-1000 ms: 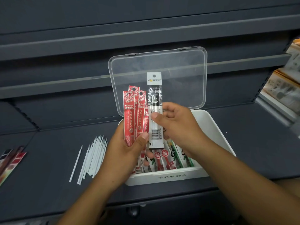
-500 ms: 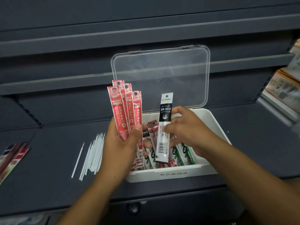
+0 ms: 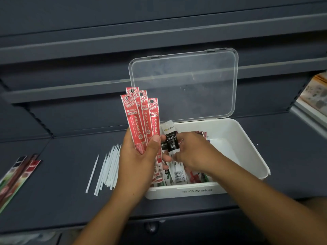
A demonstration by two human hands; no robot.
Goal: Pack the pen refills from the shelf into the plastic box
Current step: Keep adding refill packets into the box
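Shelving of matte dark grey metal (image 3: 53, 200) carries everything. Close to its front edge sits the white rectangular plastic box (image 3: 247, 147), smooth-walled, with raised lettering on its near wall. My left hand (image 3: 139, 165) hangs over the box's left wall, fingers and thumb clenched round a fan of four long, glossy red refill packets (image 3: 139, 121). They stand upright, leaning a little leftward.

My right hand (image 3: 196, 154) is down inside the box, pinching a slim black-and-white refill packet (image 3: 171, 140) at its middle. The packet's lower end lies among the mixed red and green packets (image 3: 194, 176) already lining the box's near left part, and its white top tilts up just beside my left thumb. Half a second ago I held this packet higher, above the rim; now it has sunk in and leans back. The red fan has hardly shifted.

Left of the box on the shelf board lies a loose bundle of thin white plastic refill tubes (image 3: 108, 167), with one tube apart on its left. At the shelf's left edge lie flat dark and red packets (image 3: 19, 174), blurred. Behind my hands the box's clear hinged lid (image 3: 185, 85) stands upright. At the far right edge are printed paper stacks (image 3: 313, 96), too blurred to read.
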